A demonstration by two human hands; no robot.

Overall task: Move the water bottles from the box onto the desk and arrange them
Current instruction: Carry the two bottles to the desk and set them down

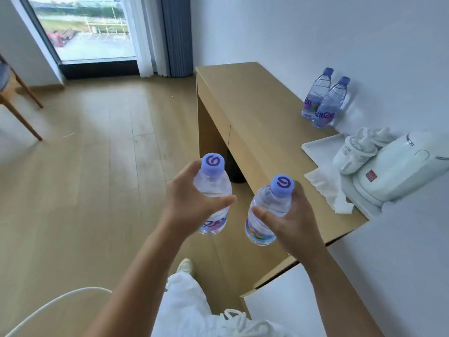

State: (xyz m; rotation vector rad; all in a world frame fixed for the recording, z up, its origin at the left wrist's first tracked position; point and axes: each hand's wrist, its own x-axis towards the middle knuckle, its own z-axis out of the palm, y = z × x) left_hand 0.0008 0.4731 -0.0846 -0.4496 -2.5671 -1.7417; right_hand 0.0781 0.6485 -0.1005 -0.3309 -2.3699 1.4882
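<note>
Pale wood flooring (97, 154) runs toward a tall window (82, 27), and a long light-wood desk (262, 117) stands against the white wall on the right. At the desk's far end, two clear plastic water bottles with purple caps (324, 98) stand upright, touching, near the wall. Closer along the desk, a white tray (315, 145) carries upturned white cups (354, 152) beside a white electric kettle (398, 166). The left hand (189, 200) grips one clear purple-capped bottle (212, 190) and the right hand (289, 217) grips another (269, 210), both upright in the air above the floor, just short of the desk's front edge.
</note>
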